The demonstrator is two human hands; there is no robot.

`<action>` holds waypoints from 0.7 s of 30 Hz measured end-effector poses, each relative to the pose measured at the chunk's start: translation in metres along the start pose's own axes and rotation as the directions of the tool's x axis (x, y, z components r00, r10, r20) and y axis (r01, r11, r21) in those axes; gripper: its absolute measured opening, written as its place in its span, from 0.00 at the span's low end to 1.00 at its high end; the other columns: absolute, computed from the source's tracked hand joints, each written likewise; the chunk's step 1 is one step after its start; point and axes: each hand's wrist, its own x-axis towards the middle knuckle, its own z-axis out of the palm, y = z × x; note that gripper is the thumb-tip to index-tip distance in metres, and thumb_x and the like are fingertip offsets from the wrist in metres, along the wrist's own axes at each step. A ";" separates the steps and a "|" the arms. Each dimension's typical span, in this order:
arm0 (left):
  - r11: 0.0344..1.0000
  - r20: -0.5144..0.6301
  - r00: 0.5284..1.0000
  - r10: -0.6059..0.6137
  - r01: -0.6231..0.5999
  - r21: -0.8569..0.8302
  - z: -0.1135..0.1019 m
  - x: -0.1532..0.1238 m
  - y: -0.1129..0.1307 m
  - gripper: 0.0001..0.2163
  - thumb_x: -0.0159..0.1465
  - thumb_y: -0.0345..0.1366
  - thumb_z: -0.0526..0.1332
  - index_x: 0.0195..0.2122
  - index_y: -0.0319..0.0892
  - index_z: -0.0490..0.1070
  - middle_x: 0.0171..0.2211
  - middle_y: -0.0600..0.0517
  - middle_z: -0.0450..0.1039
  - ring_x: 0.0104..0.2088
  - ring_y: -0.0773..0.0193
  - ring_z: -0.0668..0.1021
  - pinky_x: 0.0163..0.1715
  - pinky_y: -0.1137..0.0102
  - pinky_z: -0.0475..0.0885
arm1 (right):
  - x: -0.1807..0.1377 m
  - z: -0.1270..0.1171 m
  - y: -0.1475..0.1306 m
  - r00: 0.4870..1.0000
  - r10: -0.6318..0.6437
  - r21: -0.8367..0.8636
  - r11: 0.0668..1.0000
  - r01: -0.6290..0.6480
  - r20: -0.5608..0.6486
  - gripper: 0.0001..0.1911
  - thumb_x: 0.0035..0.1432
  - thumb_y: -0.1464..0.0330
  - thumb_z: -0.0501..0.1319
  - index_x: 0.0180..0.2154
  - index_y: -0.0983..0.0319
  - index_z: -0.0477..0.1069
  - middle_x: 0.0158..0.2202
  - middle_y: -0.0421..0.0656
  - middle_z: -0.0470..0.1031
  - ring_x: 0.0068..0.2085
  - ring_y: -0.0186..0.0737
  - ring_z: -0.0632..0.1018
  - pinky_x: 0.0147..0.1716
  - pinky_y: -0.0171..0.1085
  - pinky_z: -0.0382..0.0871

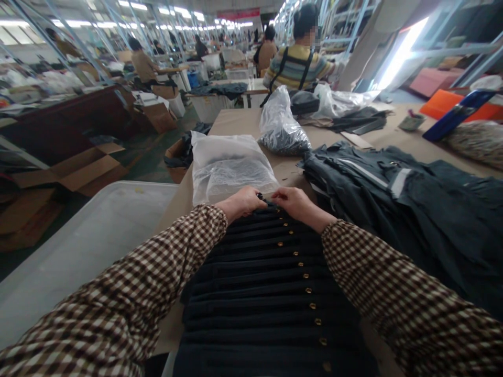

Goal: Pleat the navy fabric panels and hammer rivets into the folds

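A row of overlapping dark garments (271, 283) with brass buttons runs down the middle of the brown table (236, 123) toward me. My left hand (241, 201) and my right hand (294, 203) meet at the far end of that row, fingers curled and pinching the top edge of the farthest garment. Both arms wear brown checked sleeves. A stack of clear plastic bags (228, 167) lies just beyond my hands.
A pile of dark grey garments (393, 193) spreads at the right. A plastic bag of small dark items (281, 131) stands farther back. A white plastic bin (90, 251) sits left of the table. A person in a striped top (298, 63) sits at the far end; cardboard boxes (86, 167) lie on the floor.
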 end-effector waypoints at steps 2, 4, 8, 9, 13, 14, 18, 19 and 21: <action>0.999 0.013 1.000 0.026 -0.025 -0.047 0.000 -0.006 0.002 0.07 0.54 0.36 0.64 0.26 0.41 0.66 0.15 0.60 0.58 0.13 0.73 0.62 0.12 0.75 0.54 | 0.000 0.005 -0.010 1.000 0.020 0.193 0.981 -0.018 -0.009 0.10 0.54 0.66 0.60 0.35 0.64 0.76 0.27 0.40 0.75 0.28 0.32 0.71 0.27 0.30 0.61; 0.996 0.027 0.999 0.044 -0.041 -0.080 0.003 -0.012 0.003 0.09 0.54 0.38 0.65 0.26 0.41 0.66 0.16 0.60 0.58 0.13 0.73 0.61 0.12 0.75 0.54 | 0.001 0.008 -0.018 0.998 0.053 0.301 0.952 -0.056 0.019 0.08 0.52 0.66 0.62 0.31 0.64 0.75 0.23 0.38 0.72 0.25 0.31 0.69 0.24 0.30 0.59; 0.977 0.055 0.996 0.074 -0.061 -0.203 0.009 -0.018 0.001 0.12 0.50 0.40 0.68 0.27 0.42 0.66 0.17 0.61 0.59 0.13 0.74 0.61 0.11 0.76 0.52 | -0.002 0.005 -0.024 0.982 0.113 0.451 0.876 -0.169 0.149 0.06 0.51 0.68 0.61 0.25 0.64 0.69 0.16 0.35 0.65 0.20 0.29 0.64 0.20 0.30 0.55; 0.966 0.069 0.995 0.073 -0.053 -0.254 0.010 -0.020 0.000 0.12 0.51 0.39 0.68 0.27 0.42 0.66 0.17 0.61 0.59 0.14 0.74 0.61 0.11 0.76 0.52 | -0.004 0.002 -0.024 0.978 0.110 0.466 0.866 -0.181 0.177 0.06 0.51 0.68 0.60 0.25 0.64 0.69 0.16 0.34 0.64 0.19 0.29 0.63 0.19 0.30 0.55; 0.921 0.139 0.990 0.008 0.046 -0.386 0.009 -0.025 -0.001 0.07 0.56 0.36 0.64 0.29 0.41 0.66 0.20 0.59 0.63 0.16 0.73 0.66 0.13 0.77 0.56 | -0.012 -0.009 -0.020 0.976 0.120 0.405 0.895 -0.186 0.183 0.09 0.52 0.65 0.59 0.25 0.64 0.71 0.15 0.34 0.63 0.19 0.28 0.61 0.19 0.31 0.53; 0.914 0.153 0.988 -0.008 0.069 -0.400 0.009 -0.026 -0.001 0.07 0.57 0.36 0.63 0.29 0.41 0.65 0.20 0.59 0.63 0.17 0.73 0.66 0.14 0.78 0.57 | -0.014 -0.011 -0.019 0.977 0.126 0.382 0.906 -0.184 0.173 0.10 0.53 0.65 0.59 0.25 0.65 0.72 0.15 0.34 0.63 0.19 0.28 0.61 0.20 0.31 0.53; 0.913 0.172 0.985 -0.019 0.087 -0.398 0.009 -0.027 0.000 0.06 0.59 0.35 0.61 0.30 0.41 0.65 0.21 0.59 0.63 0.18 0.74 0.67 0.15 0.78 0.57 | -0.019 -0.014 -0.016 0.981 0.120 0.322 0.932 -0.165 0.154 0.11 0.53 0.63 0.58 0.26 0.65 0.73 0.16 0.34 0.62 0.19 0.28 0.61 0.21 0.32 0.54; 0.921 0.166 0.986 -0.018 0.081 -0.382 0.010 -0.026 0.000 0.05 0.59 0.34 0.61 0.30 0.41 0.65 0.21 0.59 0.63 0.18 0.74 0.67 0.15 0.78 0.57 | -0.020 -0.014 -0.014 0.980 0.122 0.303 0.939 -0.166 0.160 0.12 0.53 0.63 0.58 0.27 0.65 0.73 0.16 0.34 0.63 0.19 0.28 0.61 0.21 0.32 0.54; 0.938 0.153 0.988 -0.021 0.072 -0.338 0.013 -0.025 0.000 0.04 0.58 0.33 0.61 0.30 0.41 0.67 0.21 0.59 0.64 0.17 0.74 0.66 0.14 0.78 0.57 | -0.022 -0.015 -0.009 0.978 0.127 0.223 0.961 -0.163 0.167 0.13 0.53 0.61 0.58 0.26 0.64 0.72 0.16 0.35 0.64 0.20 0.29 0.62 0.20 0.32 0.54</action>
